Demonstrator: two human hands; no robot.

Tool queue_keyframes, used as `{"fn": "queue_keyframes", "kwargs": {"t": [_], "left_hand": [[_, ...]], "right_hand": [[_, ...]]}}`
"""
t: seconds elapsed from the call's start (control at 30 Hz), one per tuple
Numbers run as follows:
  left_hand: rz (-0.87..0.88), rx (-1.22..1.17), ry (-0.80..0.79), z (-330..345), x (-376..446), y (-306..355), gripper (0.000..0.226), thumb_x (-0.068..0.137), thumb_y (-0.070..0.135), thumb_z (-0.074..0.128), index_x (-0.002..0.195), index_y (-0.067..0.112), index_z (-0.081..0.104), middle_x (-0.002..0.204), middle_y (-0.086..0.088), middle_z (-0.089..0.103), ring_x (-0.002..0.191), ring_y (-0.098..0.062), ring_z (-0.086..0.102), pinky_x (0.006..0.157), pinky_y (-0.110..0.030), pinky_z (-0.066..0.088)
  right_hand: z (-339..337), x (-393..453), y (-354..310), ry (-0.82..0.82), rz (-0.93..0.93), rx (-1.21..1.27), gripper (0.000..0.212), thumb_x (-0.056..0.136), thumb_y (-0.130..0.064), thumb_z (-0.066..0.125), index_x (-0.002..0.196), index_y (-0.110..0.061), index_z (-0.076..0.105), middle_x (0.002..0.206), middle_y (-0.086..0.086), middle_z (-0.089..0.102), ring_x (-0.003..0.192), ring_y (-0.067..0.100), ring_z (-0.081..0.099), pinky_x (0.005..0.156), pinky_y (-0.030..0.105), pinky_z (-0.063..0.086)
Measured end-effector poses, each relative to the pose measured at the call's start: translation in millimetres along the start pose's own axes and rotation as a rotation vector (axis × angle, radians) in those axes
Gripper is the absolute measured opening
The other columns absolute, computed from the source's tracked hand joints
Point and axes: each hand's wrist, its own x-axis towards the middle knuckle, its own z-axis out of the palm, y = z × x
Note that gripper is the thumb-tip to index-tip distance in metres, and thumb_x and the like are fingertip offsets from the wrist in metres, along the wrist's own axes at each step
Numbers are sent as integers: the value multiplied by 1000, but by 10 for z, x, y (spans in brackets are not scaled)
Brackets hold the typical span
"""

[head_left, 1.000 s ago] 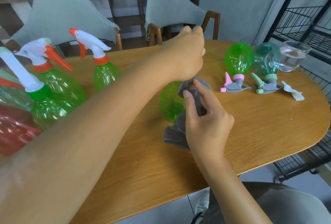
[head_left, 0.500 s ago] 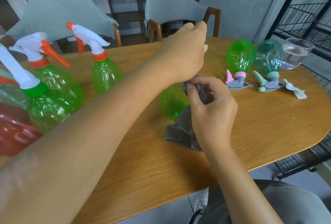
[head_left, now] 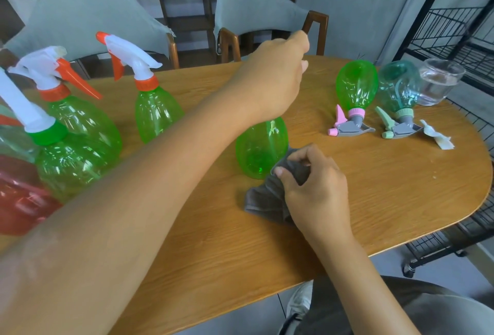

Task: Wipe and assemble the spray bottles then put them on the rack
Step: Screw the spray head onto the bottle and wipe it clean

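Note:
A green bottle body point(head_left: 260, 147) stands mid-table. My left hand point(head_left: 278, 77) grips its top from above, hiding the neck. My right hand point(head_left: 312, 190) pinches a grey cloth point(head_left: 264, 198) against the bottle's lower right side; the cloth trails onto the wooden table point(head_left: 387, 187). Three assembled green bottles with white-and-orange or white-and-green spray heads stand at left point(head_left: 155, 110) point(head_left: 80, 120) point(head_left: 66, 163). Two bottles rest upside down on their spray heads at right: a green one with pink trigger point(head_left: 357, 88) and a teal one with pale green trigger point(head_left: 398, 88).
A red bottle point(head_left: 18, 201) sits at the far left edge. A glass of water point(head_left: 438, 80) and a white scrap point(head_left: 437, 138) lie at the right end. A black wire rack point(head_left: 459, 29) stands beyond the table's right side. Two grey chairs point(head_left: 88, 19) are behind.
My right hand has slid the cloth down the bottle's side, from near the top to its lower part. My left hand has stayed on the bottle's top.

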Motion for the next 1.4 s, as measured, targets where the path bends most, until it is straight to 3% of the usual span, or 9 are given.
{"fn": "queue_keyframes", "kwargs": {"t": [0.1, 0.27, 0.43, 0.63, 0.83, 0.97, 1.07, 1.3, 1.4], "left_hand": [[4, -30, -20, -12, 3, -25, 29, 109, 11, 39, 136, 14, 49, 114, 4, 61, 101, -1, 53, 68, -8, 44], [24, 13, -27, -42, -10, -20, 33, 108, 41, 44, 128, 14, 47, 101, 1, 71, 93, -18, 65, 83, -44, 52], [22, -18, -42, -70, 6, -24, 44, 104, 59, 40, 112, 20, 58, 97, 10, 74, 77, -7, 63, 76, -38, 52], [10, -170, -72, -89, 22, 8, 55, 108, 56, 30, 104, 21, 72, 87, 15, 77, 90, 4, 66, 97, -33, 50], [-18, -155, 4, -19, 29, -13, 62, 105, 64, 26, 98, 29, 76, 82, 12, 76, 89, -5, 68, 94, -39, 52], [-64, -125, 43, -2, 8, 7, 66, 103, 67, 23, 92, 29, 76, 83, 10, 74, 88, -11, 68, 91, -42, 53], [-73, -125, 51, 3, 3, 21, 65, 104, 66, 23, 91, 30, 76, 80, 9, 73, 86, -11, 67, 89, -41, 53], [-58, -135, 65, -1, 9, 20, 58, 106, 58, 32, 89, 29, 79, 66, 18, 64, 75, 0, 62, 76, -29, 48], [-56, -123, 66, -2, 4, 32, 57, 106, 56, 33, 86, 27, 78, 60, 17, 63, 69, -1, 62, 71, -28, 48]], "right_hand": [[-21, 20, 9, -61, 38, -14, 25, 82, -23, 84, 94, -25, 62, 88, -12, 61, 92, 12, 55, 72, 22, 38], [-114, 91, -15, -66, 54, 64, 31, 83, -11, 82, 100, -29, 63, 86, -15, 68, 91, 5, 63, 76, 8, 42], [-216, 149, -183, 107, 33, 245, 29, 90, -2, 72, 106, -25, 62, 93, -15, 69, 91, -11, 61, 77, 0, 38], [-215, 149, -338, 227, -31, 355, 24, 91, 0, 73, 107, -15, 61, 92, -14, 75, 96, -34, 49, 82, -4, 33], [-62, 171, -362, 272, -87, 248, 26, 92, -7, 73, 112, -21, 63, 93, -22, 74, 95, -19, 63, 79, 1, 40], [31, 116, -323, 366, -241, 102, 26, 90, -13, 73, 115, -20, 67, 96, -11, 76, 93, 10, 72, 82, 25, 53], [94, 78, -295, 446, -410, 0, 16, 90, -8, 72, 106, -12, 74, 88, -1, 74, 79, 21, 69, 69, 39, 56], [104, 177, -296, 416, -263, 165, 15, 91, -4, 70, 103, -10, 76, 91, -1, 74, 82, 12, 66, 79, 15, 48], [49, 242, -287, 355, -223, 203, 12, 90, -7, 70, 100, -12, 74, 90, -3, 72, 84, 12, 66, 79, 17, 48]]}}
